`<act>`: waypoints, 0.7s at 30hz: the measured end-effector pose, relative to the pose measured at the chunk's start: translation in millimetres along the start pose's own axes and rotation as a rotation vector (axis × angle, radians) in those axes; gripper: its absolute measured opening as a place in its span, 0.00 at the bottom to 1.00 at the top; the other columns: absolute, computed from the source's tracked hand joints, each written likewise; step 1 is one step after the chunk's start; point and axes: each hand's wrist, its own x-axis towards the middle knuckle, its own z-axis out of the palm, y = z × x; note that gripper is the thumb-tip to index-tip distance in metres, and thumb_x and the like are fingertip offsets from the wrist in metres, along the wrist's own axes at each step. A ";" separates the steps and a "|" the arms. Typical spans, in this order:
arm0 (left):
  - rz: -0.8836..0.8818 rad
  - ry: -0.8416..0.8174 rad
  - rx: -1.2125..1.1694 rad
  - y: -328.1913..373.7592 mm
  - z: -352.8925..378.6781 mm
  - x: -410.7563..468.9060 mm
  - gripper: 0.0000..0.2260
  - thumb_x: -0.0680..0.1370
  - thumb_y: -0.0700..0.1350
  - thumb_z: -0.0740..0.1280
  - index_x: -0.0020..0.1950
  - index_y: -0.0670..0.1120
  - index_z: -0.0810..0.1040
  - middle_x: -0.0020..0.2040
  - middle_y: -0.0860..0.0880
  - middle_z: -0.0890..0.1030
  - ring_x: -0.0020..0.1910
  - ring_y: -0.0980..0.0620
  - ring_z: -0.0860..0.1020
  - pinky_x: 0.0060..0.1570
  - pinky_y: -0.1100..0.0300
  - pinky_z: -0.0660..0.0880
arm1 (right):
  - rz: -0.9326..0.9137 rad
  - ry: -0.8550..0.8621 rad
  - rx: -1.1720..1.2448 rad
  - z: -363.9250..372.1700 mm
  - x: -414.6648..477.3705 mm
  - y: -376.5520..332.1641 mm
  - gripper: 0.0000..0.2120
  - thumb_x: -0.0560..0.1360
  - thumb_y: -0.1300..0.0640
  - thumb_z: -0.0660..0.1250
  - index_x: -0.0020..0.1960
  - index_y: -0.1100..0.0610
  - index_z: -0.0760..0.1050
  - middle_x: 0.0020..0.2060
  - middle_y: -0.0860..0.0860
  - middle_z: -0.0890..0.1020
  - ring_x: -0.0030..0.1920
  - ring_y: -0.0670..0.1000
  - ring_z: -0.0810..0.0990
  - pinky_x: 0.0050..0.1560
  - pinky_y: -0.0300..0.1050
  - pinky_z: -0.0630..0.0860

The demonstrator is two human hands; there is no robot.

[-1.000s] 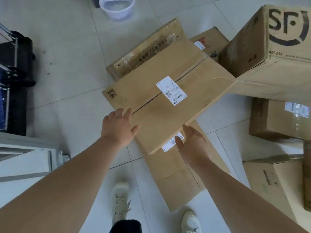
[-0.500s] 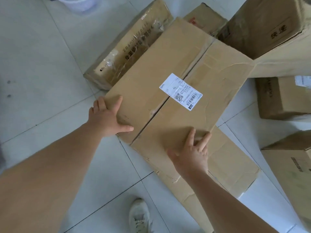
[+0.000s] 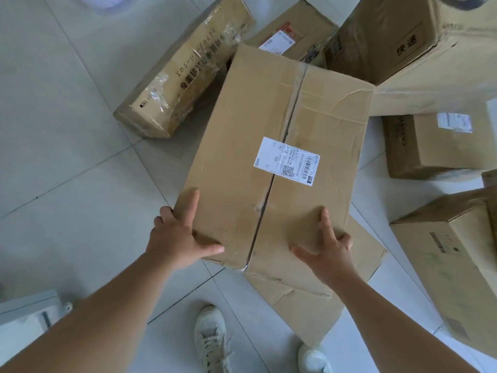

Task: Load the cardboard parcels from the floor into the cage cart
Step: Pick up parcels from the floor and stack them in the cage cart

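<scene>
Pale floor tiles (image 3: 67, 157) lay around the labelled parcel (image 3: 242, 146), which had swung square to us in the last half second. Our left hand (image 3: 177, 238) and right hand (image 3: 328, 251), flat on its lid before, now gripped its near corners, so we judged it ready to lift. It rested on a flattened carton (image 3: 357, 262). A taped parcel (image 3: 185, 71) and a big box (image 3: 430, 63) crowded its far side. Left of it, open tile ran toward a grey metal frame (image 3: 27, 310).
</scene>
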 end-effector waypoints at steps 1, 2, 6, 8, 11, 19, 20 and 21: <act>-0.023 0.003 -0.028 4.3 5.1 -2.1 0.59 0.57 0.74 0.71 0.72 0.66 0.31 0.64 0.42 0.57 0.60 0.41 0.64 0.62 0.48 0.67 | -0.006 -0.022 0.015 0.1 -1.2 4.6 0.51 0.64 0.38 0.74 0.70 0.27 0.38 0.62 0.52 0.56 0.65 0.60 0.66 0.67 0.57 0.69; -0.047 0.011 -0.049 8.8 8.3 -3.2 0.59 0.57 0.73 0.71 0.71 0.67 0.30 0.65 0.42 0.56 0.62 0.40 0.64 0.64 0.48 0.66 | -0.017 -0.032 0.030 0.7 -2.0 8.1 0.51 0.64 0.39 0.74 0.70 0.27 0.38 0.62 0.52 0.56 0.65 0.59 0.66 0.67 0.56 0.69; -0.111 0.044 -0.160 23.2 13.2 -15.4 0.58 0.57 0.70 0.75 0.72 0.69 0.34 0.67 0.43 0.58 0.64 0.40 0.65 0.64 0.46 0.67 | -0.029 0.007 0.063 -3.5 -6.8 17.6 0.51 0.63 0.39 0.75 0.70 0.27 0.40 0.64 0.52 0.55 0.65 0.58 0.67 0.64 0.55 0.72; -0.136 0.074 -0.205 31.4 15.0 -30.2 0.57 0.57 0.69 0.76 0.73 0.69 0.38 0.68 0.44 0.57 0.65 0.41 0.64 0.64 0.46 0.65 | -0.050 0.047 0.072 -14.7 -14.0 22.6 0.51 0.61 0.38 0.75 0.71 0.29 0.43 0.65 0.50 0.55 0.65 0.57 0.67 0.63 0.55 0.73; -0.170 0.120 -0.265 48.7 11.2 -57.8 0.56 0.56 0.68 0.76 0.74 0.68 0.44 0.69 0.44 0.58 0.66 0.41 0.63 0.66 0.47 0.62 | -0.076 0.115 0.027 -41.2 -30.3 25.9 0.50 0.60 0.35 0.74 0.73 0.33 0.48 0.66 0.50 0.57 0.65 0.55 0.68 0.61 0.53 0.74; -0.294 0.196 -0.423 78.8 -43.5 -162.2 0.52 0.55 0.69 0.76 0.74 0.68 0.52 0.65 0.45 0.64 0.63 0.42 0.67 0.65 0.49 0.65 | -0.249 0.106 -0.140 -133.9 -96.7 -4.8 0.49 0.58 0.29 0.70 0.74 0.40 0.55 0.67 0.51 0.61 0.64 0.54 0.70 0.59 0.52 0.75; -0.307 0.215 -0.430 82.3 -52.7 -179.0 0.52 0.55 0.69 0.76 0.74 0.68 0.52 0.64 0.45 0.64 0.63 0.42 0.67 0.65 0.49 0.65 | -0.275 0.096 -0.138 -145.1 -107.5 -9.6 0.49 0.58 0.29 0.69 0.74 0.39 0.55 0.67 0.51 0.60 0.64 0.54 0.69 0.60 0.52 0.74; -0.321 0.237 -0.438 85.5 -62.8 -196.0 0.52 0.55 0.69 0.76 0.74 0.67 0.53 0.63 0.45 0.65 0.62 0.42 0.67 0.65 0.49 0.65 | -0.301 0.089 -0.135 -156.1 -118.0 -15.2 0.49 0.57 0.29 0.69 0.74 0.39 0.55 0.68 0.52 0.60 0.65 0.54 0.69 0.61 0.53 0.74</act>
